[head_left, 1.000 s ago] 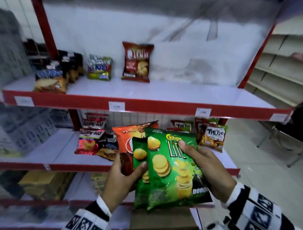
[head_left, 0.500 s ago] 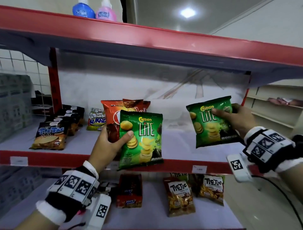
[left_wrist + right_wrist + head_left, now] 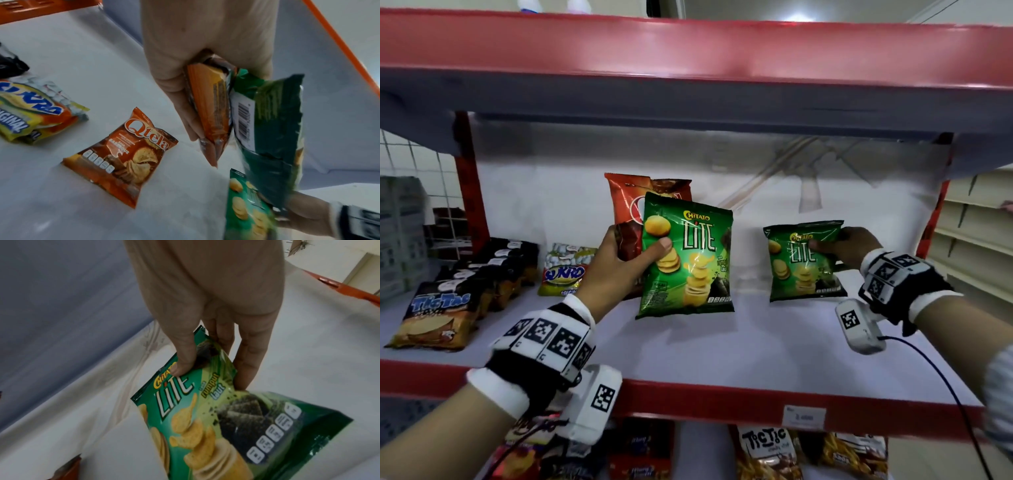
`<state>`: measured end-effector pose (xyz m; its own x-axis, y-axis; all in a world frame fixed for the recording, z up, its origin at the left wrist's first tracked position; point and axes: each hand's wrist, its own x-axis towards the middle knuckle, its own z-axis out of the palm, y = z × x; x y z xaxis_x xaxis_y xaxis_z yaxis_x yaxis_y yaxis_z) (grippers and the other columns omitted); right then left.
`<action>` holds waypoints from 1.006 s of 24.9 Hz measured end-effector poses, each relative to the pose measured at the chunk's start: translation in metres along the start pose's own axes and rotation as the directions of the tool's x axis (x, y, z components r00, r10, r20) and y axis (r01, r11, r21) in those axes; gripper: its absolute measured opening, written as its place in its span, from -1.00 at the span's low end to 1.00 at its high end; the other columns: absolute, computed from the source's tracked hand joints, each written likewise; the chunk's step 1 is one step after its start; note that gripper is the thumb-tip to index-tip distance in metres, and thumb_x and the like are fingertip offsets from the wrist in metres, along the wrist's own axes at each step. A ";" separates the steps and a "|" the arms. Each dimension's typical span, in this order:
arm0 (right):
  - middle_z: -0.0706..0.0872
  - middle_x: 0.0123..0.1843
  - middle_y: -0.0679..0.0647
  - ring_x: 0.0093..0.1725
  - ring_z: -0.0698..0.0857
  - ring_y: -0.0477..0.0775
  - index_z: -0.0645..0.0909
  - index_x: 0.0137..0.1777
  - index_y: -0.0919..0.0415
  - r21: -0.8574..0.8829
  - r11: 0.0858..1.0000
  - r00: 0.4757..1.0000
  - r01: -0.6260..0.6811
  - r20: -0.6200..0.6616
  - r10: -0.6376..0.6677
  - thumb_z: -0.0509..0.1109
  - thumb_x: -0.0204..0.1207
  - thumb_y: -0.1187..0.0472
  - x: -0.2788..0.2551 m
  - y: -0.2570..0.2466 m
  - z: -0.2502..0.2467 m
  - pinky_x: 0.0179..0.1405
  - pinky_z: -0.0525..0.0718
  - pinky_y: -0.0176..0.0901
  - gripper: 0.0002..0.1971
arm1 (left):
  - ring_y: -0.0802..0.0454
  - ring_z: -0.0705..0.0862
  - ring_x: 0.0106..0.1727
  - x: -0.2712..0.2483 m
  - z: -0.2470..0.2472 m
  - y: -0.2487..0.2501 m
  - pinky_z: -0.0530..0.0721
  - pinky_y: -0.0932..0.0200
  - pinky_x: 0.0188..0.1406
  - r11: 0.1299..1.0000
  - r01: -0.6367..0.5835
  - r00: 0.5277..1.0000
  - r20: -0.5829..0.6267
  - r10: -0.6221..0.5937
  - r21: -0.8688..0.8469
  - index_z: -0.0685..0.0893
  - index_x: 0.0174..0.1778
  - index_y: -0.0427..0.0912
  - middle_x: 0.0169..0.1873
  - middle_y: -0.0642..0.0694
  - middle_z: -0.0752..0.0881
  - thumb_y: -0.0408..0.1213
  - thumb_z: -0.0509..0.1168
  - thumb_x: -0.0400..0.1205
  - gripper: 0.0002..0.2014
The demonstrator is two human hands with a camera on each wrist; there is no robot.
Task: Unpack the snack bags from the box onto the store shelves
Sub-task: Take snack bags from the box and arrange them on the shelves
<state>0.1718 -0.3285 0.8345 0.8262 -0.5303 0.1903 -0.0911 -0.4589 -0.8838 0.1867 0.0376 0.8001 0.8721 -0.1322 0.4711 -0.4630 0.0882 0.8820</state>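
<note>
- Your right hand [image 3: 854,248] pinches a glossy green Chitato Lite chip bag [image 3: 804,262] by its top corner, upright over the white shelf [image 3: 756,346].
- Your left hand [image 3: 616,270] clamps a second green Lite bag [image 3: 688,257] and an orange foil bag [image 3: 633,202] between thumb and fingers.

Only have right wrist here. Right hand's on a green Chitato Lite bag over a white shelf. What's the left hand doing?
Observer: The left hand grips two bags at once, a second Chitato Lite bag in front and an orange bag behind it.
Operator: Is mine down?
Observer: Head view shows the right hand holding the right-hand Chitato Lite bag upright, its bottom edge at the level of the shelf. I can't confirm contact.
Operator: What else is on that shelf?
Observer: To the left, a Qtela bag, a Sukro bag and a row of Tic Tac bags.
</note>
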 end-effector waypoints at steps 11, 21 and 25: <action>0.68 -0.23 0.32 -0.26 0.67 0.26 0.61 0.07 0.54 -0.020 0.983 0.983 -0.183 -0.037 0.182 0.49 0.50 0.31 0.035 0.025 0.038 -0.23 0.77 -0.05 -0.72 | 0.07 0.79 0.08 0.055 -0.013 0.001 0.73 -0.08 0.14 0.999 0.042 0.989 0.146 -0.037 -0.032 0.57 0.29 0.04 0.07 0.07 0.80 0.06 0.50 0.31 -0.38; 0.67 -0.23 0.35 -0.23 0.68 0.31 0.51 -0.31 0.44 -0.377 0.892 0.968 -0.249 -0.137 0.212 0.49 0.51 0.14 0.015 0.006 0.014 -0.24 0.66 0.06 -0.63 | 0.14 0.78 0.08 0.059 0.001 0.003 0.73 0.21 0.02 1.000 0.022 0.970 0.243 -0.019 -0.012 0.55 0.35 -0.04 0.12 0.04 0.78 0.06 0.49 0.27 -0.30; 0.71 0.12 0.21 0.15 0.70 0.26 0.53 0.29 0.28 -0.378 0.925 0.986 0.032 -0.141 -0.092 0.43 0.49 -0.13 -0.016 -0.039 0.016 0.16 0.65 0.04 -0.46 | 0.04 0.76 0.14 0.060 0.005 0.011 0.69 -0.05 0.23 0.999 0.033 0.973 0.231 -0.025 -0.030 0.52 0.37 -0.05 0.15 0.00 0.77 0.01 0.50 0.35 -0.34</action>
<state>0.1712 -0.2905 0.8592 0.7446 -0.5809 0.3287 -0.2680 -0.7112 -0.6499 0.2333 0.0255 0.8382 0.8233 -0.3589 0.4397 -0.4291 0.1134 0.8961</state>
